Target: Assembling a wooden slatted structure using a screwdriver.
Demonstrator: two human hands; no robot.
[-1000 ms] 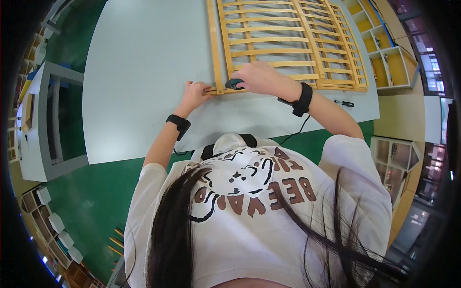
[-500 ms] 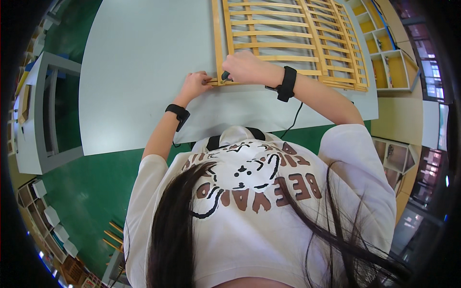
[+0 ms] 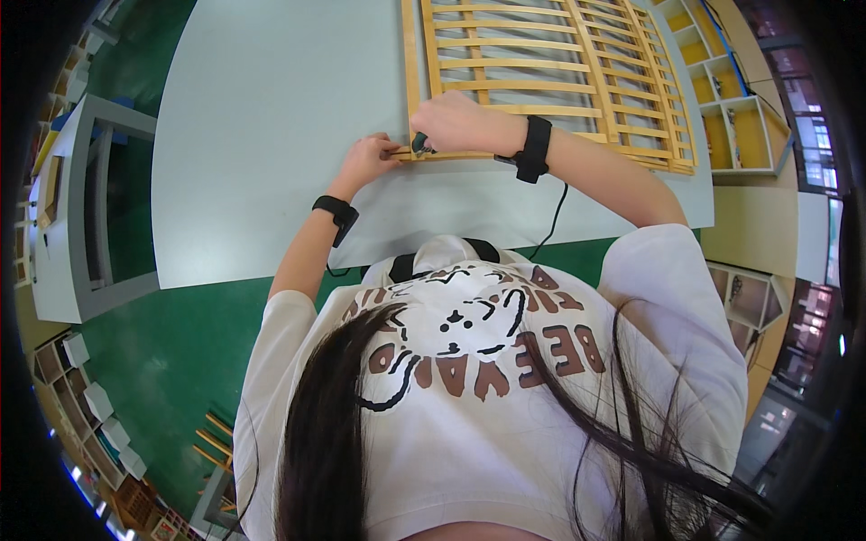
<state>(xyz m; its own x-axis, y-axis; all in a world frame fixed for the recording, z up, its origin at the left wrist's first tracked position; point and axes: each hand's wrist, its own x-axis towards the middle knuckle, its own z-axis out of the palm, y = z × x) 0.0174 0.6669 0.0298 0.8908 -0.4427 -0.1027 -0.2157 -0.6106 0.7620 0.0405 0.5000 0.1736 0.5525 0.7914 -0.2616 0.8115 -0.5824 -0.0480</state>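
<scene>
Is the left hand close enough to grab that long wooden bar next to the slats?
Probably yes: the left hand is by the near end of the wooden bar, on its left side. The right hand, holding a dark tool, covers part of that end, but the farther stretch looks uncovered.

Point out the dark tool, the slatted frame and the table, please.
Dark tool [image 3: 419, 142], head view: exposed end.
Slatted frame [image 3: 596, 78], head view: middle rail.
Table [image 3: 271, 135], head view: bare top, left side.

From a head-worn fisheye camera, I look steeply downward: the shirt sits close below the lens, the table farther forward; straight edges bend toward the rim.
</scene>
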